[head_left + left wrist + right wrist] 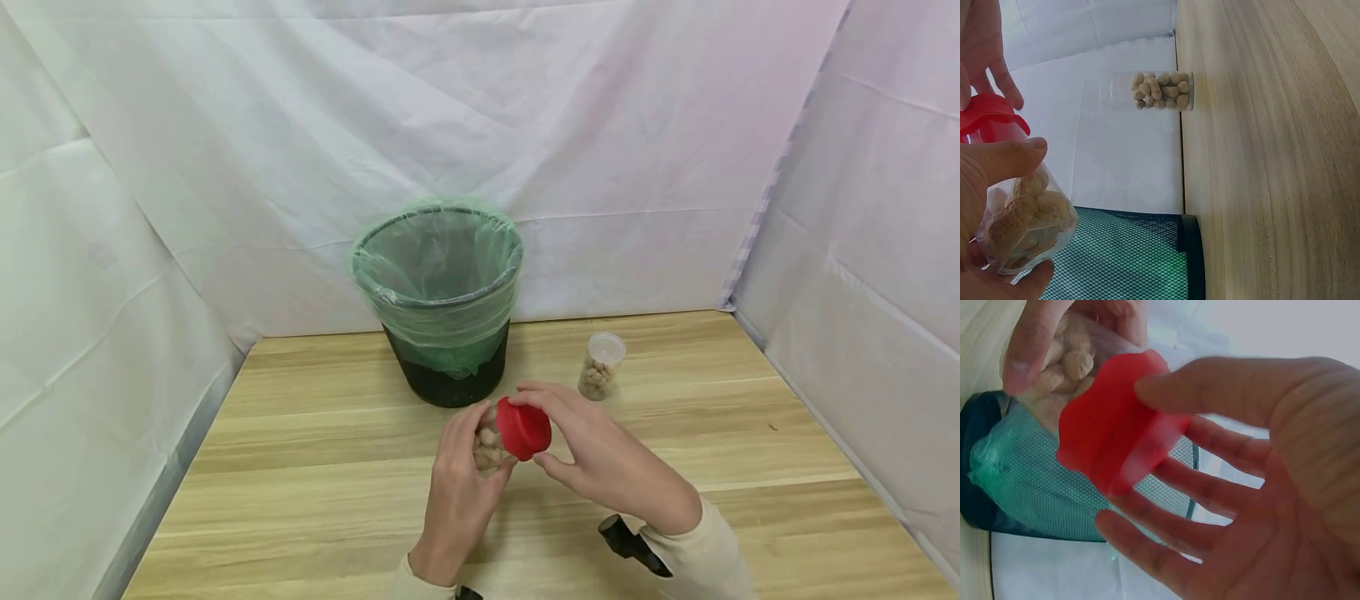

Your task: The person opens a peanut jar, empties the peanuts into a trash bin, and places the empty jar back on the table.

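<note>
My left hand point(459, 479) grips a clear plastic jar point(1054, 206) of unshelled peanuts point(1025, 215), tilted above the table. A red, wavy-edged lid point(523, 428) covers the jar's mouth, which points to the right. With thumb on one side and fingers on the other, my right hand point(600, 454) holds the lid; in the right wrist view the thumb point(1191, 387) presses on its red surface. Behind the hands, to the right, a second clear jar point(602, 367) stands upright, partly filled with peanuts.
A black mesh bin point(450, 385) stands at the back of the wooden table point(315, 483), lined with a green translucent bag point(438, 321). White cloth point(615, 150) hangs behind and on both sides. One small dark speck point(772, 426) lies on the right of the table.
</note>
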Available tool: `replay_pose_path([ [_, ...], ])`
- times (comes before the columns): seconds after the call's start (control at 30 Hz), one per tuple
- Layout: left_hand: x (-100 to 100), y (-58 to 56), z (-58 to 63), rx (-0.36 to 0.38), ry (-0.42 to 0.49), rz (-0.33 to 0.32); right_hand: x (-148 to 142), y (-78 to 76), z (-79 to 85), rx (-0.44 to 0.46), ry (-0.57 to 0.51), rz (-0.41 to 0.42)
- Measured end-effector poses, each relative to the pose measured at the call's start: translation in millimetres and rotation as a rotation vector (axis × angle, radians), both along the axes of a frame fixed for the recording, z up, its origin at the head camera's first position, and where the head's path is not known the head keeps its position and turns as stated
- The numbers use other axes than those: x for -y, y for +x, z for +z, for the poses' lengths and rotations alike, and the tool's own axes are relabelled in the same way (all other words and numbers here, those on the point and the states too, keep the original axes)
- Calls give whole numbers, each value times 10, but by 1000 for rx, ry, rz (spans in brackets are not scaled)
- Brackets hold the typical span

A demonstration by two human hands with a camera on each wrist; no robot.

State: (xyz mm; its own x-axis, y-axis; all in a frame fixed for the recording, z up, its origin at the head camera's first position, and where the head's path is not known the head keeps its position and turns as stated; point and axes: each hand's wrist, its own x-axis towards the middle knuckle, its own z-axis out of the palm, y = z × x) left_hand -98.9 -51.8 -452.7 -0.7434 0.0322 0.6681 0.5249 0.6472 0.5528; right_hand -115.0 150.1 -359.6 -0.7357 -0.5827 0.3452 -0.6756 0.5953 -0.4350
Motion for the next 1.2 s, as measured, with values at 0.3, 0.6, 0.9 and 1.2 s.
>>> replay_pose_path([
  [0.3, 2, 1, -14, -9, -21, 16, 16, 18, -18, 191, -5, -123],
  [0.6, -5, 6, -15, -10, -44, 31, 8, -14, -48, 216, 1, -97],
  [0.9, 11, -8, -37, -28, -60, 44, -15, -22, -15, 77, 35, 13],
  [1.2, 7, -13, -42, -58, -70, 45, 20, -49, -80, 211, -25, -119],
])
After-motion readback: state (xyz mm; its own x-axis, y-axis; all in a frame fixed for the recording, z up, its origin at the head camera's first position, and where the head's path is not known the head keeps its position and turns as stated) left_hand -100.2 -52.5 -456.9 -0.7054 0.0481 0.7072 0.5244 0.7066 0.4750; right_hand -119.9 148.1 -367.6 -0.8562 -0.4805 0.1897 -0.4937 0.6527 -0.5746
